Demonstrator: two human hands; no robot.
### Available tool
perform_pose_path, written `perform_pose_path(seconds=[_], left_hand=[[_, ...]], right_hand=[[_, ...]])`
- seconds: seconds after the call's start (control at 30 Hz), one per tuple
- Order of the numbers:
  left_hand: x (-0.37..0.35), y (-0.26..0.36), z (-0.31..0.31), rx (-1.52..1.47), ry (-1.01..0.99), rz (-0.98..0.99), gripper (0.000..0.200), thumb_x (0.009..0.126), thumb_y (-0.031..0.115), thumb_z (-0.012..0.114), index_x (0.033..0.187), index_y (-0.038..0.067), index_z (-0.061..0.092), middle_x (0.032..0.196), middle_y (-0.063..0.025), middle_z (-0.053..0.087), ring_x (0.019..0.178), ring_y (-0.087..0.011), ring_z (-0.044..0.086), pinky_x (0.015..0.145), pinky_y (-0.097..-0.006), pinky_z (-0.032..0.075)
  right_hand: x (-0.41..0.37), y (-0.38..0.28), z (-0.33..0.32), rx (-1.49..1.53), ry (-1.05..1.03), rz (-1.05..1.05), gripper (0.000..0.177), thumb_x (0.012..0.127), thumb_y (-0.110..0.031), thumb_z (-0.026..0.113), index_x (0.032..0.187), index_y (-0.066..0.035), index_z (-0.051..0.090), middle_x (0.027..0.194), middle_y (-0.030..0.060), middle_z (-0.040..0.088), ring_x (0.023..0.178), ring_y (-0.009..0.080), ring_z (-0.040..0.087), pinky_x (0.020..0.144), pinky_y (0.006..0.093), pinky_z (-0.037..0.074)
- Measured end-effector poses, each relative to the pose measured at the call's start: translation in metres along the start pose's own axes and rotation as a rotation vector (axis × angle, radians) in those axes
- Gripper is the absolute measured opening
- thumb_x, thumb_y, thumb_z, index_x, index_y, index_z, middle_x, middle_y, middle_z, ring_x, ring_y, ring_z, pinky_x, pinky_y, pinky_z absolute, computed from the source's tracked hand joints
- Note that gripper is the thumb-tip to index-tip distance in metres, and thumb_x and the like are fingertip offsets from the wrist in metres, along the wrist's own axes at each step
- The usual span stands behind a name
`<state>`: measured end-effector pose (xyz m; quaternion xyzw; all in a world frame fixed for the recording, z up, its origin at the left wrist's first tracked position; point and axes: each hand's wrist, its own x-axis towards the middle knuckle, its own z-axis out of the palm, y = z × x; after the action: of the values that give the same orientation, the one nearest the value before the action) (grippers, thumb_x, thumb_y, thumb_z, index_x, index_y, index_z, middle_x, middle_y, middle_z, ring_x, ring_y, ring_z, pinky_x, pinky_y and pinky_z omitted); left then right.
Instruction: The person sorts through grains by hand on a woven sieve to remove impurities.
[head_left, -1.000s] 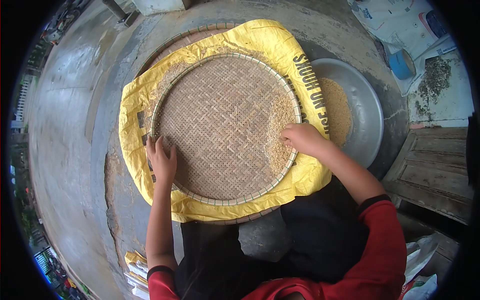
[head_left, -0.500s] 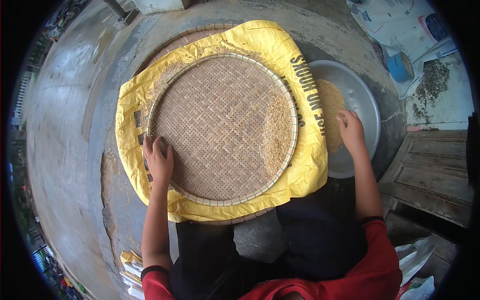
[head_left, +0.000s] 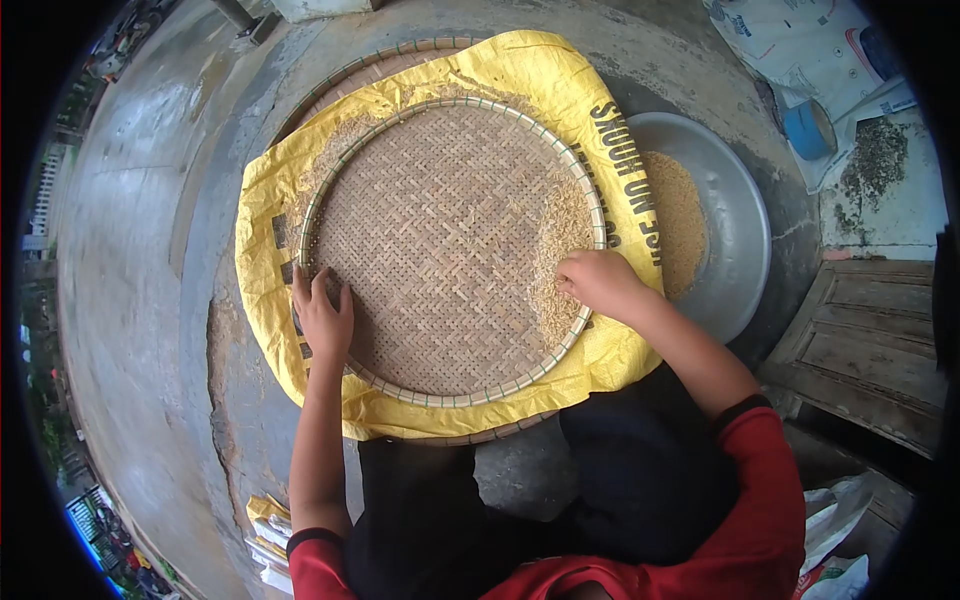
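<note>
A round woven bamboo winnowing tray [head_left: 430, 240] lies in front of me on a yellow sack [head_left: 275, 340]. Husked-looking grain [head_left: 565, 225] is heaped along the tray's right side, inside the rim. My left hand [head_left: 325, 315] grips the tray's left rim, with its thumb on the inner side. At the right side, my right hand [head_left: 600, 282] reaches over the rim, its fingertips pinched together at the grain. Its curled fingers partly hide what is between them.
To the right stands a wide metal basin [head_left: 740, 240] with more grain [head_left: 680, 220] in it. Another woven tray [head_left: 350, 85] shows under the sack. A blue tape roll [head_left: 810, 130] lies at the upper right, above a wooden panel [head_left: 870, 330].
My right hand has moved left from above the basin to the grain on the tray. My left hand stays at the tray's left rim.
</note>
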<state>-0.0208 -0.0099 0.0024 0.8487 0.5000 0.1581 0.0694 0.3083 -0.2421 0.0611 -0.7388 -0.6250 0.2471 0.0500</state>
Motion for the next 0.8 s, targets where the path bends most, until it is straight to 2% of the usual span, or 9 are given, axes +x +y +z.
perform_pose_path(seconds=[0.13, 0.23, 0.37, 0.43, 0.5, 0.63, 0.7, 0.77, 0.8], left_hand=[[0.000, 0.001, -0.002, -0.012, -0.005, -0.007, 0.042, 0.081, 0.023, 0.065, 0.119, 0.011, 0.054, 0.141, -0.0230, 0.029, 0.128, -0.0406, 0.033, 0.104, -0.0442, 0.031], [0.000, 0.004, -0.003, -0.011, -0.006, -0.011, 0.041, 0.081, 0.022, 0.065, 0.118, 0.010, 0.054, 0.141, -0.0240, 0.030, 0.127, -0.0412, 0.034, 0.104, -0.0446, 0.032], [0.000, 0.004, -0.003, -0.010, -0.007, -0.012, 0.041, 0.081, 0.022, 0.064, 0.118, 0.009, 0.054, 0.140, -0.0251, 0.030, 0.127, -0.0418, 0.034, 0.103, -0.0447, 0.033], [0.000, 0.003, -0.002, -0.014, -0.004, -0.012, 0.041, 0.081, 0.023, 0.065, 0.118, 0.010, 0.054, 0.141, -0.0240, 0.030, 0.127, -0.0413, 0.034, 0.103, -0.0445, 0.032], [-0.001, 0.003, -0.002, -0.016, 0.000, -0.012, 0.041, 0.081, 0.023, 0.065, 0.119, 0.011, 0.055, 0.141, -0.0228, 0.031, 0.127, -0.0409, 0.034, 0.104, -0.0444, 0.032], [-0.001, 0.004, -0.002, -0.004, 0.002, -0.014, 0.041, 0.081, 0.023, 0.065, 0.119, 0.011, 0.055, 0.141, -0.0231, 0.031, 0.127, -0.0410, 0.034, 0.103, -0.0438, 0.032], [0.000, 0.005, -0.003, -0.001, -0.007, -0.014, 0.041, 0.081, 0.024, 0.065, 0.119, 0.011, 0.055, 0.141, -0.0231, 0.031, 0.127, -0.0409, 0.034, 0.103, -0.0437, 0.033], [0.000, 0.006, -0.003, -0.013, -0.007, -0.010, 0.040, 0.081, 0.022, 0.064, 0.117, 0.009, 0.054, 0.139, -0.0257, 0.031, 0.127, -0.0427, 0.034, 0.103, -0.0456, 0.033], [-0.001, 0.006, -0.003, -0.011, -0.010, -0.007, 0.040, 0.081, 0.022, 0.064, 0.117, 0.009, 0.054, 0.139, -0.0257, 0.031, 0.127, -0.0427, 0.034, 0.103, -0.0456, 0.033]], right_hand=[[0.000, 0.004, 0.001, 0.030, 0.013, -0.020, 0.012, 0.078, -0.018, 0.063, 0.080, -0.007, 0.061, 0.080, 0.0091, 0.061, 0.075, 0.0290, 0.061, 0.067, 0.0400, 0.050], [-0.009, 0.006, -0.016, 0.153, 0.049, -0.036, 0.011, 0.079, -0.016, 0.063, 0.081, -0.006, 0.062, 0.080, 0.0091, 0.062, 0.077, 0.0280, 0.061, 0.068, 0.0378, 0.049], [-0.038, 0.017, -0.056, 0.359, 0.120, 0.201, 0.012, 0.078, -0.013, 0.066, 0.081, -0.002, 0.062, 0.080, 0.0111, 0.063, 0.078, 0.0267, 0.061, 0.068, 0.0366, 0.047], [-0.055, 0.040, -0.073, 0.322, 0.050, 0.392, 0.011, 0.079, -0.011, 0.064, 0.085, -0.002, 0.063, 0.082, 0.0123, 0.064, 0.079, 0.0282, 0.061, 0.070, 0.0364, 0.047], [-0.067, 0.066, -0.079, 0.025, 0.028, 0.559, 0.013, 0.080, -0.010, 0.062, 0.090, -0.002, 0.064, 0.083, 0.0138, 0.063, 0.081, 0.0289, 0.061, 0.071, 0.0355, 0.048], [-0.069, 0.070, -0.070, -0.187, 0.195, 0.487, 0.014, 0.081, -0.011, 0.061, 0.092, -0.003, 0.065, 0.087, 0.0142, 0.063, 0.081, 0.0293, 0.061, 0.073, 0.0367, 0.048], [-0.050, 0.028, -0.069, 0.186, 0.287, 0.305, 0.017, 0.080, -0.010, 0.061, 0.096, -0.004, 0.063, 0.093, 0.0121, 0.062, 0.085, 0.0285, 0.061, 0.074, 0.0383, 0.048], [-0.038, 0.005, -0.058, 0.335, 0.135, 0.119, 0.022, 0.079, -0.011, 0.063, 0.101, -0.007, 0.062, 0.097, 0.0091, 0.059, 0.088, 0.0278, 0.060, 0.075, 0.0381, 0.048], [-0.030, 0.001, -0.046, 0.310, 0.102, 0.045, 0.023, 0.079, -0.011, 0.064, 0.101, -0.006, 0.061, 0.096, 0.0083, 0.058, 0.086, 0.0266, 0.060, 0.074, 0.0360, 0.048]])
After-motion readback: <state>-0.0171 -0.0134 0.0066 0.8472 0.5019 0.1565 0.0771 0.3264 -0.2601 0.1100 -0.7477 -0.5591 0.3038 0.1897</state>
